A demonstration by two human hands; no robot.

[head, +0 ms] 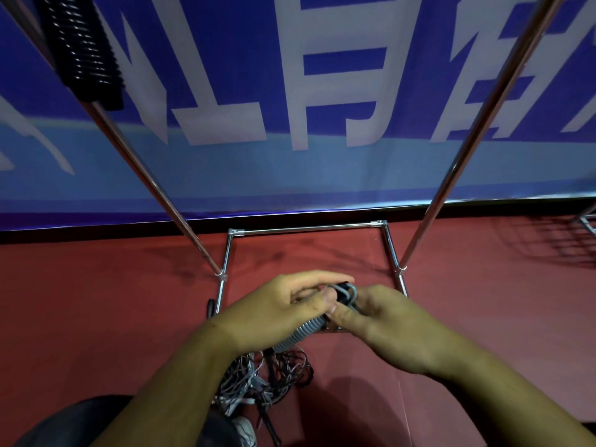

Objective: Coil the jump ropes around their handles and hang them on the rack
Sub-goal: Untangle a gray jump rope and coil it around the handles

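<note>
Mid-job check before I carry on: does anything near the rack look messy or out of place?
Yes. Below the left hand and right hand, which grip the grey jump rope, a heap of grey and black ropes lies tangled on the floor. A small dark object lies loose by the rack's base.

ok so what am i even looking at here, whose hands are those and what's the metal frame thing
There is no machine here: one camera sits on a person's head and looks down at their own two bare hands. The left hand and the right hand together hold a grey jump rope wound in tight coils. Below them, on the red floor, lies a tangled pile of ropes not yet wound. The shiny metal poles and bars are the rack, standing before a blue banner. At the top left a black rope, already wound, seems to hang on it.
</note>
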